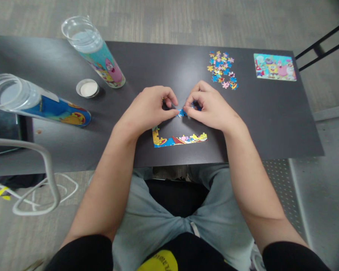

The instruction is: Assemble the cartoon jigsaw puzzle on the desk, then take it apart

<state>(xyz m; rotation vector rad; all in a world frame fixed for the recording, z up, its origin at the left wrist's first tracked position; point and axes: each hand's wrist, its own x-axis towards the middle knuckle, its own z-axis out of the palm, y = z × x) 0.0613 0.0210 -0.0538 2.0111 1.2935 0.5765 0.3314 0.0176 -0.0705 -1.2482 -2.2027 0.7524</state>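
Observation:
Blue jigsaw puzzle pieces (182,113) lie between my two hands over the dark table. My left hand (155,105) has its thumb tip against their left side, its other fingers curled above. From the other side, my right hand (205,103) pinches the blue pieces between thumb and fingers. Nearer to me lies a joined puzzle border (180,140), a bottom strip with a yellow corner rising at its left; my left hand hides part of that side. Beyond my right hand is a loose heap of colourful puzzle pieces (222,69).
A cartoon picture card (275,67) lies at the table's far right. Two clear cylinders with printed wraps, one pink and teal (101,60), one blue (51,107), stand at left near a round lid (87,89). A white curved tube (49,169) rises at the front left.

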